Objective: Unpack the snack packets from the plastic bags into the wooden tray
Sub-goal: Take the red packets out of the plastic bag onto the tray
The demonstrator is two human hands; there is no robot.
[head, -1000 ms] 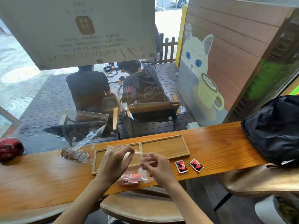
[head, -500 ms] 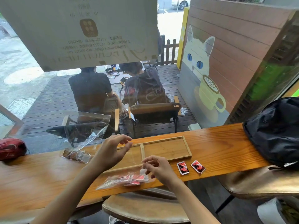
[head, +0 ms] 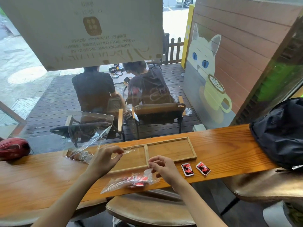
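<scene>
So the clear plastic bag (head: pixel 129 181) with the red snack packets (head: pixel 139 181) is lying flat on the near edge of the wooden counter (head: pixel 41 177), just in front of the wooden tray (head: pixel 194 150), whose two compartments look bare. The person's right hand (head: pixel 164 167) is pinching the bag's right end, apparently its mouth, with curled fingertips, so the packets sit left of the grip. The left hand (head: pixel 105 158) is up over the tray's left compartment with thumb and fingers pinched on a thin strip of clear film (head: pixel 129 150), hard to make out what exactly. That bag looks super light, crinkly and slippery, so holding it by the edge seems best, and the packets are small and flat and would probably slide out. Two loose red packets (head: pixel 195 168) lie right of the hand, and another bag (head: pixel 82 151) leans far left.
</scene>
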